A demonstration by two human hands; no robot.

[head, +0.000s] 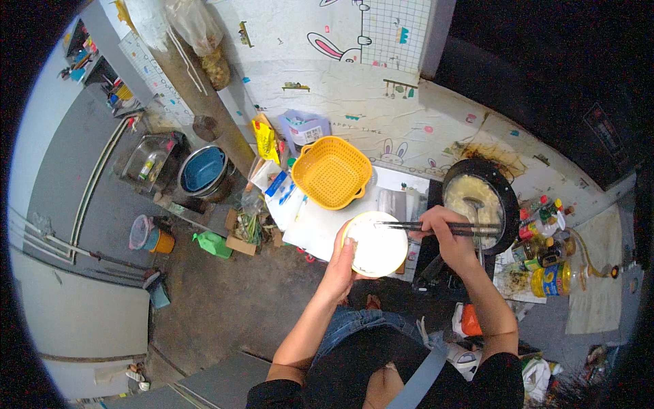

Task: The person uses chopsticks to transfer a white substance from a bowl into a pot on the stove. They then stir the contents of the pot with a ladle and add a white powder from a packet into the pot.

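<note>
A white bowl with a yellow rim [375,248] is gripped at its left side by my left hand [341,266]. White residue or contents show inside it, too bright to tell apart. My right hand [449,240] holds a pair of dark chopsticks [401,226], whose tips reach over the bowl. Just beyond that hand, a black wok [506,199] sits on the stove [428,255] with pale yellowish food [462,191] in it. A metal ladle [474,203] rests in the wok, its handle partly behind the chopsticks and my right forearm.
A yellow plastic basket [332,171] stands on the white counter [317,225] near the wall. Sauce bottles [544,250] and an oil jug [552,280] crowd the stove's right. Leftward are a blue basin [204,168], a sink [150,161] and a green plastic container [212,244] on the floor.
</note>
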